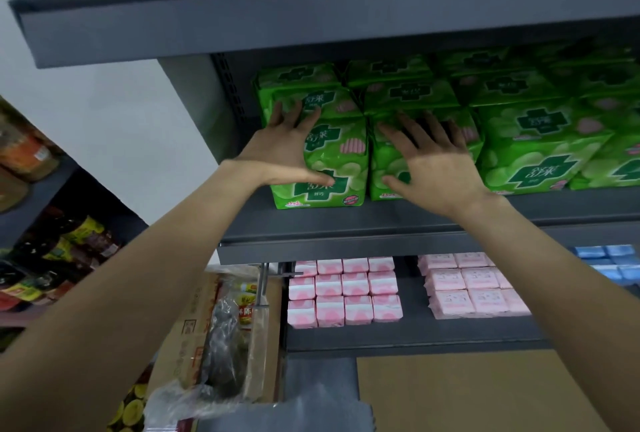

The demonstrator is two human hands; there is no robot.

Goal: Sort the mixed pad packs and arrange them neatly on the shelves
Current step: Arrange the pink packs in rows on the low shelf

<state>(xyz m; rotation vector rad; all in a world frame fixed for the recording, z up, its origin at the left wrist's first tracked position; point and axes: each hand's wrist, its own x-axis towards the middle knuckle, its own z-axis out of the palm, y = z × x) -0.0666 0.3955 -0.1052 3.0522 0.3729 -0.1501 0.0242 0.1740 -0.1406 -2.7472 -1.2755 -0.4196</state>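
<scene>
Cardboard box [194, 338]: nearest, low left, beside the shelving.
Pink packs [344, 293]: lower shelf [408, 334], in tidy grids, left and centre.
Blue packs [613, 260]: same shelf, far right.
Left hand [282, 151]: fingers straight and spread, flat on the left green stack [329, 141].
Right hand [433, 161]: fingers likewise spread, pressing the neighbouring green stack [391, 151].
Green packs: middle shelf [381, 220], lying flat in stacks, long axes running near to far, printed faces up.

I'm looking into a shop: grey metal shelves [398, 220] stocked with rows of green pad packs [533, 144] and pink packs [346, 293], with snack goods [79, 241] racked alongside.
</scene>
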